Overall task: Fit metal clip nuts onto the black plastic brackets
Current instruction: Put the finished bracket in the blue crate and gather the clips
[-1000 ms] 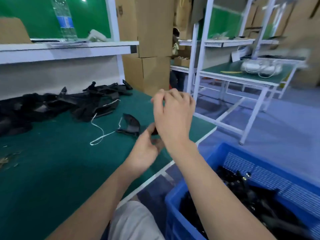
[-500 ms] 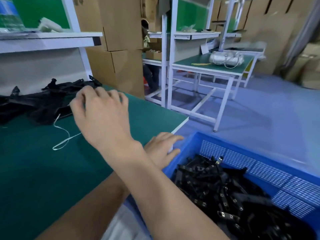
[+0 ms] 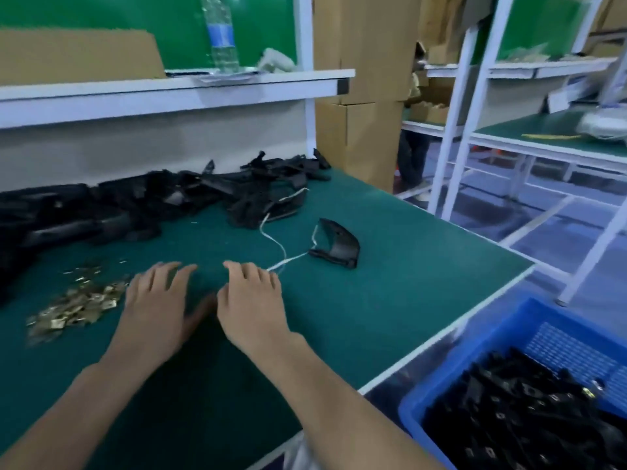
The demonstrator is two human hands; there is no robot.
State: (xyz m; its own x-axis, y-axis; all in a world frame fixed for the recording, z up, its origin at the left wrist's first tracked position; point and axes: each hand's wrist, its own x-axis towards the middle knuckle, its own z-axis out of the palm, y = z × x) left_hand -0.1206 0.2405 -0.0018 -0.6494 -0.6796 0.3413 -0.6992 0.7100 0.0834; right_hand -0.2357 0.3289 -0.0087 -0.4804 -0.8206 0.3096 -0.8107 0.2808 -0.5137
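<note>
both hands have swung back from the blue plastic crate (image 3: pixel 481 344), now spread and empty. brass-coloured metal clip nuts (image 3: pixel 78 303) lie just beside the left hand (image 3: pixel 156 300); the lone curved black plastic bracket (image 3: pixel 336 245) lies ahead-right of the right hand (image 3: pixel 251 300).

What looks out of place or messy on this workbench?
A loose white cord trails across the green table from the bracket heap to one stray black bracket. Clip nuts lie loosely scattered, not in a tray.

Factory assembly floor, workbenches (image 3: pixel 407 266), stacked cartons (image 3: pixel 366 45)
</note>
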